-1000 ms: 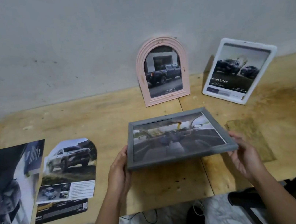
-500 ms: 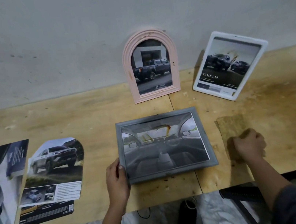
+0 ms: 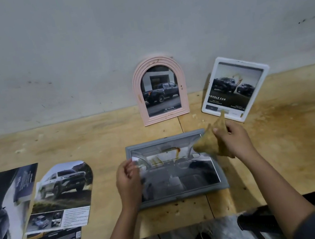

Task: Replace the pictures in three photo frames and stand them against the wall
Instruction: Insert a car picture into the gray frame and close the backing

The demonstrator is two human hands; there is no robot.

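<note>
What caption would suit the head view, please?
Left hand steadies a grey rectangular photo frame lying flat while right hand holds a tan cloth over it.

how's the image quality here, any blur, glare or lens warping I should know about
Head view: wide-angle bending bows the table edge and wall line; the left hand is smeared by motion blur; the right hand with the cloth is sharper; lighting is dim and flat, with faint reflections on the grey frame.
</note>
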